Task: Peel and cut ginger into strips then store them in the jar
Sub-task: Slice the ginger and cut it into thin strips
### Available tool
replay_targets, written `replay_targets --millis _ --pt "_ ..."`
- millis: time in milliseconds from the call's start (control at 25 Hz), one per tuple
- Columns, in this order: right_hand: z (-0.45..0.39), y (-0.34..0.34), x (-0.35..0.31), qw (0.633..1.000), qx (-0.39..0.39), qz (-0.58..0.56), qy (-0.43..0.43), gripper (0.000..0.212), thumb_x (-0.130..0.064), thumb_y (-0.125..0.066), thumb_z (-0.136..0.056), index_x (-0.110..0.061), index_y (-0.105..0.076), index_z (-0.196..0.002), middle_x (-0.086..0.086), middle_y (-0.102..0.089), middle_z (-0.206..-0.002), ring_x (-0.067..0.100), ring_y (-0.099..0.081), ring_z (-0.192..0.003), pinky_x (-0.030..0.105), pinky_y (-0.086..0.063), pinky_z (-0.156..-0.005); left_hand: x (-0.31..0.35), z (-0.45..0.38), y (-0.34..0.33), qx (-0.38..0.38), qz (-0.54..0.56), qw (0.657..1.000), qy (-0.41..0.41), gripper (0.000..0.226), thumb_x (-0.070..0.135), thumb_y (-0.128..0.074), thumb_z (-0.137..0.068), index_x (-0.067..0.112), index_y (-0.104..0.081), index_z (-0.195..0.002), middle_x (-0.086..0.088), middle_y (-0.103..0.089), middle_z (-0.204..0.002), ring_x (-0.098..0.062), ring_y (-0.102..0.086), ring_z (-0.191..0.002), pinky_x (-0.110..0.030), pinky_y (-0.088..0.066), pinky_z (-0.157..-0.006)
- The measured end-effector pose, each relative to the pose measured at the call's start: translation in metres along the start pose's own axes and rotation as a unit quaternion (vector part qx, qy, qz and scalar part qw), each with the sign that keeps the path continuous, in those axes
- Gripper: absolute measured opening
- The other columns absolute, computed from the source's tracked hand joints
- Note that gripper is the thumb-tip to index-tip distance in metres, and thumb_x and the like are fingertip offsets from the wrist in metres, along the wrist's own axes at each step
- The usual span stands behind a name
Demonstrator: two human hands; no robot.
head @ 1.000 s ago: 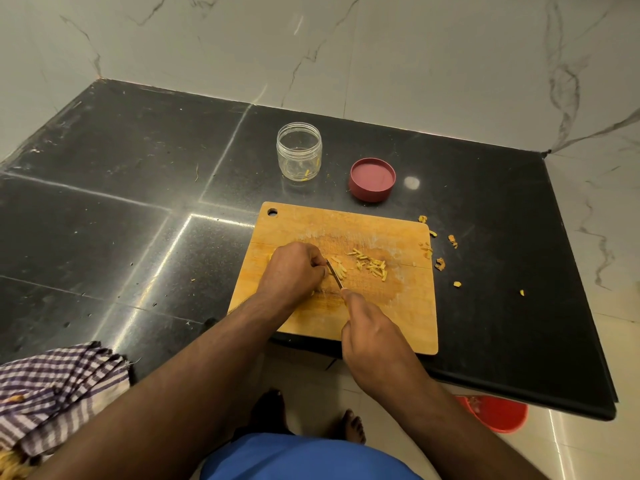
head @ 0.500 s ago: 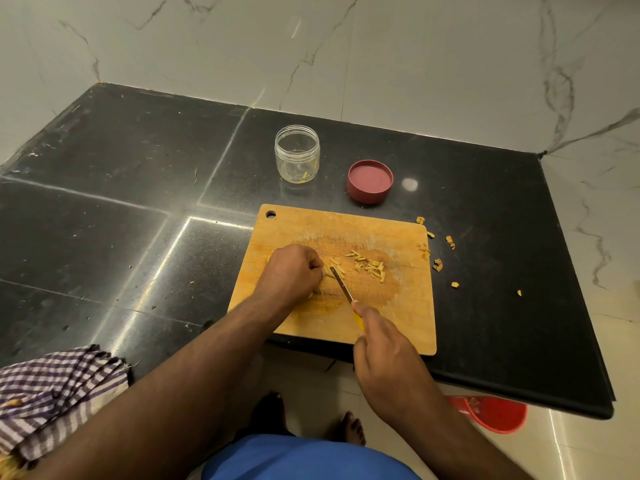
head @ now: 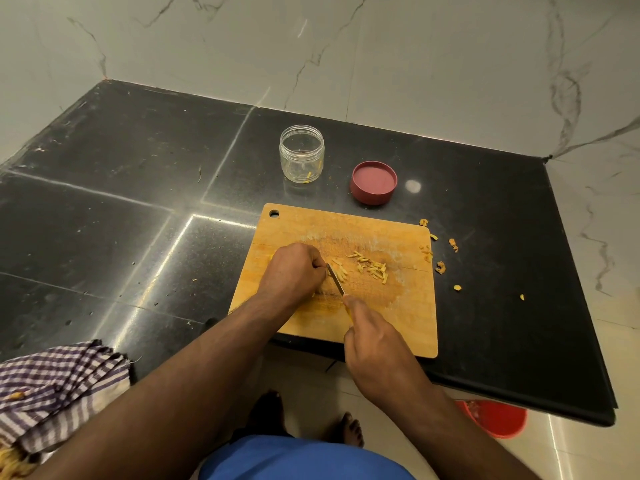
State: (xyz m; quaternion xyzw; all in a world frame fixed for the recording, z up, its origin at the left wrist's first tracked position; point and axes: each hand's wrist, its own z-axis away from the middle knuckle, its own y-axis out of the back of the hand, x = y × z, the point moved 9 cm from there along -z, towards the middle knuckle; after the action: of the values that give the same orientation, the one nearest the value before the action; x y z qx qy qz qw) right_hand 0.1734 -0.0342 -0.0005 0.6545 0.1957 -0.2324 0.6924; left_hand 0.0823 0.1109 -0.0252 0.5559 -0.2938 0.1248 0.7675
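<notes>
2 hands work on the cutting board (head: 408, 327): the left hand (head: 294, 271) curled over a ginger piece mostly hidden beneath it, the right hand (head: 375, 341) gripping a knife (head: 335, 279) whose blade lies against it, cut strips (head: 370, 268) just right of both, open jar (head: 302, 153) beyond on the counter (head: 138, 202).

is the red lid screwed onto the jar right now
No, the red lid lies by itself on the black counter, to the right of the open jar and apart from it.
</notes>
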Motion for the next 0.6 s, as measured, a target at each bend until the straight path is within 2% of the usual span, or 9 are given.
replay_targets --millis 240,320,440,600 --pt "0.028 0.002 0.008 1.0 0.001 -0.017 -0.005 0.044 -0.018 -0.034 -0.101 -0.018 -0.035 -0.145 -0.007 -0.046 -0.138 0.0 -0.046 -0.114 0.003 -0.033 -0.091 0.0 0.001 0.0 -0.01 0.007 1.0 0.001 0.012 0.015 -0.067 -0.089 0.02 -0.076 -0.083 0.006 -0.071 -0.076 -0.011 -0.066 -0.069 -0.037 -0.061 -0.07" --pt "0.021 0.007 0.007 0.999 0.021 -0.047 -0.012 0.046 -0.016 -0.036 -0.101 -0.018 -0.035 -0.146 -0.005 -0.047 -0.138 0.003 -0.047 -0.119 0.007 -0.035 -0.095 0.001 0.002 0.0 -0.012 0.008 1.0 -0.001 0.013 0.015 -0.067 -0.09 0.02 -0.076 -0.082 0.006 -0.071 -0.075 -0.011 -0.066 -0.069 -0.036 -0.061 -0.069" --pt "0.009 0.007 0.004 0.998 0.027 -0.054 -0.016 0.048 -0.016 -0.037 -0.1 -0.019 -0.033 -0.148 0.0 -0.048 -0.14 0.012 -0.049 -0.123 0.021 -0.042 -0.099 0.001 0.003 0.001 -0.003 -0.002 1.0 -0.005 0.015 0.015 -0.065 -0.089 0.019 -0.076 -0.08 0.005 -0.07 -0.078 -0.012 -0.065 -0.071 -0.035 -0.059 -0.068" --pt "-0.001 -0.003 0.005 0.999 0.007 -0.031 -0.004 0.049 -0.014 -0.036 -0.099 -0.018 -0.032 -0.147 0.003 -0.049 -0.139 0.016 -0.052 -0.119 0.027 -0.045 -0.098 0.003 0.006 0.002 0.008 -0.012 1.0 -0.006 0.015 0.015 -0.065 -0.09 0.018 -0.076 -0.08 0.005 -0.07 -0.079 -0.012 -0.063 -0.073 -0.029 -0.053 -0.063"
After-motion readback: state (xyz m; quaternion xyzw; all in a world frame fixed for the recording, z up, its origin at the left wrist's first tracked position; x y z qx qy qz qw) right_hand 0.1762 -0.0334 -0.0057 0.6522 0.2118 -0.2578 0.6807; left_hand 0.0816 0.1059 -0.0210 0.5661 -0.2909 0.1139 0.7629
